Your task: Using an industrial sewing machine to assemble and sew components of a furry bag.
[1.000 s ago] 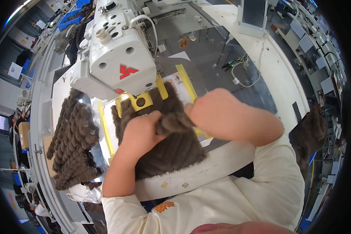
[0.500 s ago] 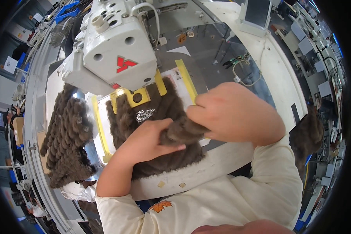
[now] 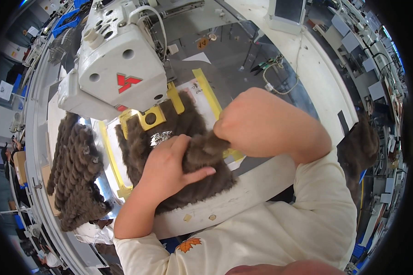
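A dark brown fur piece [image 3: 206,181] lies on the work plate under the head of a white industrial sewing machine [image 3: 119,68]. A yellow clamp frame [image 3: 151,118] rests on its far part. Just beyond my left hand [image 3: 167,167] a shiny silver patch [image 3: 159,138] shows on the fur, partly covered by the fingers. That hand lies flat on the fur, thumb stretched out to the right. My right hand [image 3: 248,123] is a closed fist, gripping the end of a bunched brown fur strip [image 3: 206,149] that runs across to the left hand.
Left of the plate lies a bumpy brown fur piece [image 3: 75,174]. Yellow tape strips [image 3: 207,94] edge the white sheet. Green-handled snips [image 3: 261,68] and a looped cord [image 3: 287,89] lie at the far right. A screen unit [image 3: 287,16] stands behind them.
The whole view has shifted slightly. My left hand has moved from beside the fur strip to lie flatter, nearer the silver patch, its thumb more spread. The right fist still grips the strip.
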The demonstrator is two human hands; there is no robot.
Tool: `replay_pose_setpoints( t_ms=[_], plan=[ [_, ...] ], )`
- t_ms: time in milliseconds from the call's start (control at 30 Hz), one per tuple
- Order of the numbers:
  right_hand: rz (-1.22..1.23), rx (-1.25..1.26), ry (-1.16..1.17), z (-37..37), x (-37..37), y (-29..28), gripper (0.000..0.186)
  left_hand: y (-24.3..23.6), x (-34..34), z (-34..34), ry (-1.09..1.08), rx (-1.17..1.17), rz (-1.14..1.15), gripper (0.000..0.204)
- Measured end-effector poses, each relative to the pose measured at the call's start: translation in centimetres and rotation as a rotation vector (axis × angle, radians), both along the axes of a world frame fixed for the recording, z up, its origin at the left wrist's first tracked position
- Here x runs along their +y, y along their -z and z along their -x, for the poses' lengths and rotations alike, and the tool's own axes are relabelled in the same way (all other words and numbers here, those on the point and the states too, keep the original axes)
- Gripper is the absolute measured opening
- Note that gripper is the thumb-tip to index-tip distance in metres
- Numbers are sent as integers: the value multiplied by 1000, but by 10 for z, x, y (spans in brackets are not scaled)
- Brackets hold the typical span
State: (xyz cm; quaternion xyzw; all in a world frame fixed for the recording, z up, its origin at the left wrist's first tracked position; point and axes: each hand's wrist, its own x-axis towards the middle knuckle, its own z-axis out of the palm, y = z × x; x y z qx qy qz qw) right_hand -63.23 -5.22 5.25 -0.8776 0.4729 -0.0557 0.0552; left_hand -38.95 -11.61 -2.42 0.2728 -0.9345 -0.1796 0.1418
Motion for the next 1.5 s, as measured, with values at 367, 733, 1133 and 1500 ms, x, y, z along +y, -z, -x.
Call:
replay_pose_setpoints(
  t_ms=[367,733,1133,1500],
  plan=[
    [-44,-502,59,-12,-16,12,24,33,-16,-12,64,596,-324,20],
    [60,-837,-43,-34,-18,37,22,31,-10,-2,137,849,-604,51],
    [-14,-734,15,-24,-17,33,27,30,-13,-9,221,712,-492,36],
    [-305,360,927,176,-89,70,33,68,-25,-35,76,796,-647,34]
  ],
)
